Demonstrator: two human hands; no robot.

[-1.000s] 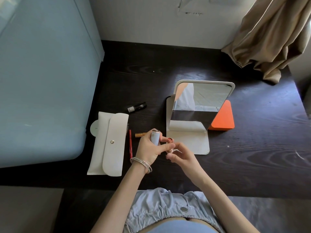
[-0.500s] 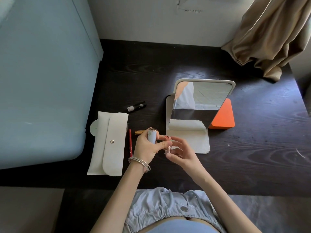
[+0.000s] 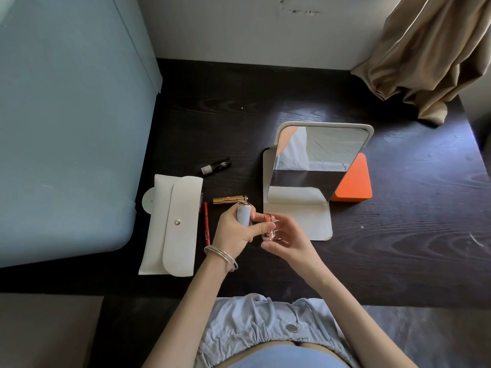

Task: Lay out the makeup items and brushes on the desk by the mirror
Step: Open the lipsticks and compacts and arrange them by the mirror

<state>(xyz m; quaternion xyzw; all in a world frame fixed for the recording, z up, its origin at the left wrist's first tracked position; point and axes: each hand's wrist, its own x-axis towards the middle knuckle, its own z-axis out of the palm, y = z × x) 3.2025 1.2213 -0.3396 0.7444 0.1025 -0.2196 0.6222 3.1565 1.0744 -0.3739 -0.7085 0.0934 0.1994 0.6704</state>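
Far to the left of our fingers, the white pouch (image 3: 172,227) lies flat and snapped shut on the table (image 3: 398,248), with the red pencil (image 3: 206,223) just beside its right edge. Up beyond the pouch rests the small dark tube (image 3: 215,168), and just above our left fingers lies the gold tube (image 3: 229,200).

Our left hand (image 3: 233,233) has its fingers wrapped around the pale blue lipstick cap (image 3: 244,214), held upright. Just to its right, our right hand (image 3: 285,241) pinches the rose-gold lipstick base (image 3: 267,229) near its bottom with thumb and fingertips, the other fingers loosely spread; the bullet is exposed on top. Both pieces hang above the table, just left of the mirror (image 3: 316,160) stand, with the orange block (image 3: 354,184) farther right behind it.

We judge the lipstick light, rigid and rather slick, so the metal base is the place to grip; the soft bullet would smear or snap if touched.

Compared with a second ago, the gold tube is now fully uncovered above our left fingers, and the base sits more upright, with its exposed tip showing more clearly.
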